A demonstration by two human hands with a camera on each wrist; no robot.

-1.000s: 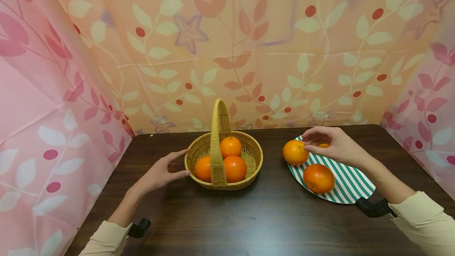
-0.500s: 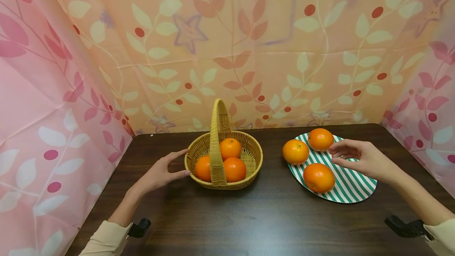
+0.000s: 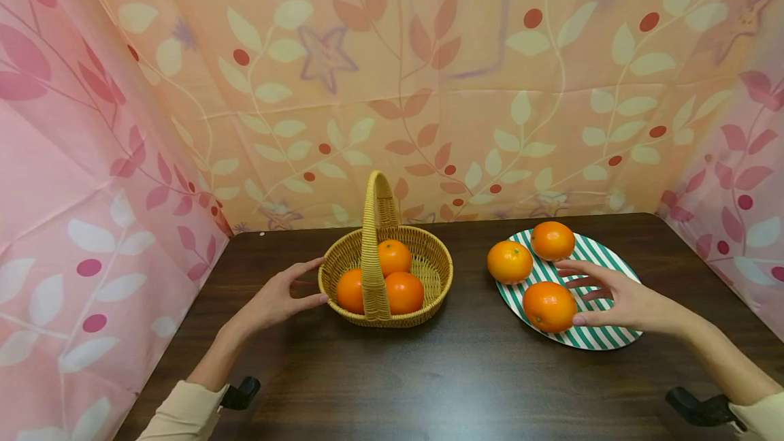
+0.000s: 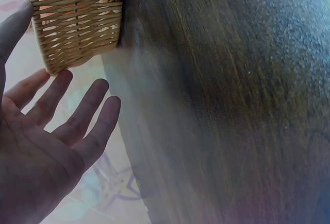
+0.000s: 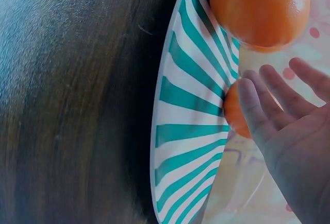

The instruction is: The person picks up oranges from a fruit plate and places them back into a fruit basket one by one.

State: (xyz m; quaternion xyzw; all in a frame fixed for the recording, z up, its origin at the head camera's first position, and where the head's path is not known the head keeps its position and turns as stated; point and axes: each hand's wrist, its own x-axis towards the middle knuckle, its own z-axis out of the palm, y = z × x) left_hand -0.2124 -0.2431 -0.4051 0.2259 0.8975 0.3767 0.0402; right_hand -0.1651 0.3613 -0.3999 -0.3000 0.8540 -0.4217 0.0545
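A yellow wicker basket (image 3: 432,278) with a tall arched handle holds three oranges (image 3: 404,292). My left hand (image 3: 274,299) is at its left side, thumb and fingertips right at the rim; the left wrist view shows these fingers (image 4: 93,103) spread and nearly straight. On a green-and-white striped oval plate (image 3: 603,298) lie three more oranges. My right hand (image 3: 618,298) reaches over the plate with fingers spread, thumb tip right beside the nearest orange (image 3: 549,307). Nothing is held in it. In the right wrist view, its fingers (image 5: 252,98) overlap a farther orange (image 5: 237,110).
Both the basket and the plate stand on a dark brown wooden table (image 3: 422,380). Patterned curtains (image 3: 429,87) with leaves hang behind the table and along both sides. Another orange (image 3: 510,262) sits at the plate's left edge, and one (image 3: 552,240) at its back.
My right hand has drawn back from above the rear orange on the plate, then come down beside the nearest one. The rear orange in the basket has shifted slightly left. My left hand stays put.
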